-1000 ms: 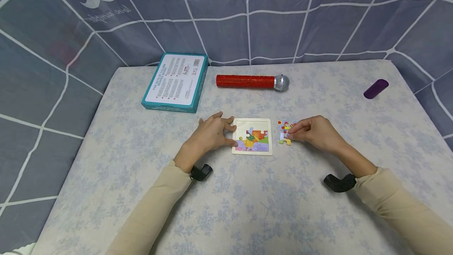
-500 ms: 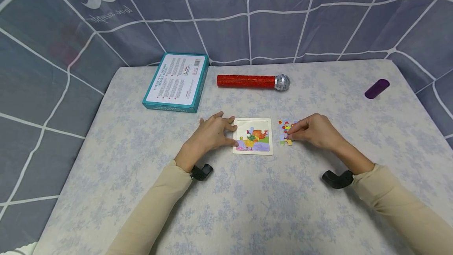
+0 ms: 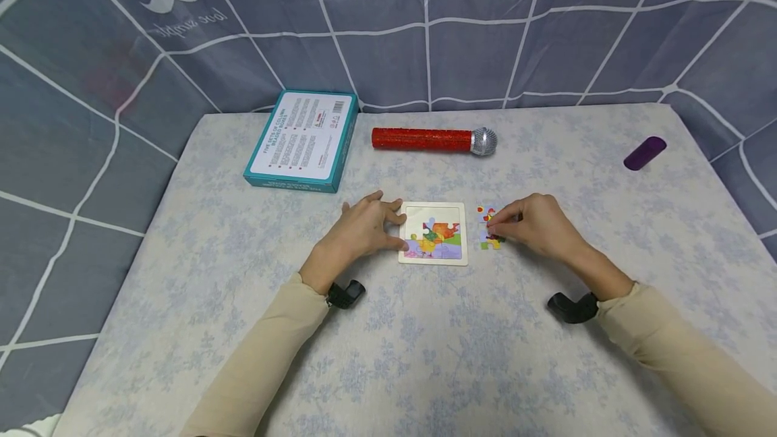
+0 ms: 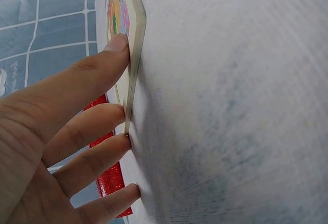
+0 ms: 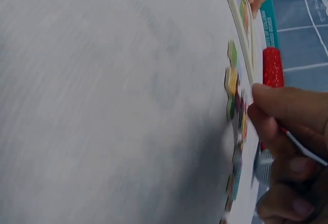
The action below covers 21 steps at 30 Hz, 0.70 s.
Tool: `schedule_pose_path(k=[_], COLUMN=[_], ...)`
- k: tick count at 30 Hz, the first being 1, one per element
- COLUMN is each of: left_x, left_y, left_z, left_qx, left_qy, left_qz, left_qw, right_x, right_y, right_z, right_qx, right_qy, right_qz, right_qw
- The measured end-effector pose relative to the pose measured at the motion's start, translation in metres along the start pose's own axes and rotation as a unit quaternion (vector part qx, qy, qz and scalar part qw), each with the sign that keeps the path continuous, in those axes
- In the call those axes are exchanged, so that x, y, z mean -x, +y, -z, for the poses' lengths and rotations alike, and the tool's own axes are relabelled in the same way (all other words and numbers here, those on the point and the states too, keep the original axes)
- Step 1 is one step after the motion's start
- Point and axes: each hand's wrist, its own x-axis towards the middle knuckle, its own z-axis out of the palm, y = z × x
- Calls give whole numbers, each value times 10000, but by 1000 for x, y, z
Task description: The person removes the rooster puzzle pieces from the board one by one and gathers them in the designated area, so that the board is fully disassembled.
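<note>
In the head view my left hand (image 3: 362, 229) rests at the left side of a square pale puzzle board (image 3: 463, 235). The left wrist view shows the thumb (image 4: 119, 43) on its rim (image 4: 137, 26) and fingertips against its side. Joined pieces (image 3: 440, 248) cover the board's bottom and middle right. Just right of the board, loose puzzle pieces (image 3: 490, 245) lie close together. Over them my right hand (image 3: 546, 228) pinches a piece, mostly hidden by the fingers. Thumb and forefinger sit close beside a small piece (image 5: 243, 116) in the right wrist view.
Behind the board lies a red microphone (image 3: 421, 139) with a silver head. A teal and white box (image 3: 300, 137) stands at the back left, and a purple cylinder (image 3: 645, 153) lies at the far right. A grey tiled-pattern cloth (image 3: 388, 59) hangs behind the table.
My right hand has shifted slightly left over the loose pieces, covering different parts of them. The left hand and the board stay in place.
</note>
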Motion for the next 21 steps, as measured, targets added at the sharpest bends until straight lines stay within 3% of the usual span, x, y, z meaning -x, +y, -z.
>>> schedule_pose_path(k=[9,16,21], left_x=[0,-1,-1], left_y=[-1,-2,-2], left_z=[0,-1,0], left_qx=[-28,-48,-67], left_qy=[-7,-80,-60], left_qz=[26,-29,-16], left_qw=[10000,10000,10000], right_x=[-20,-29,-32], right_y=[-28,-45,-48], right_z=[-24,-37,-39], right_qx=[47,438,440], right_qy=[-283,-438,-492], right_qz=[632,593,638], right_qw=[9976,9963,9958])
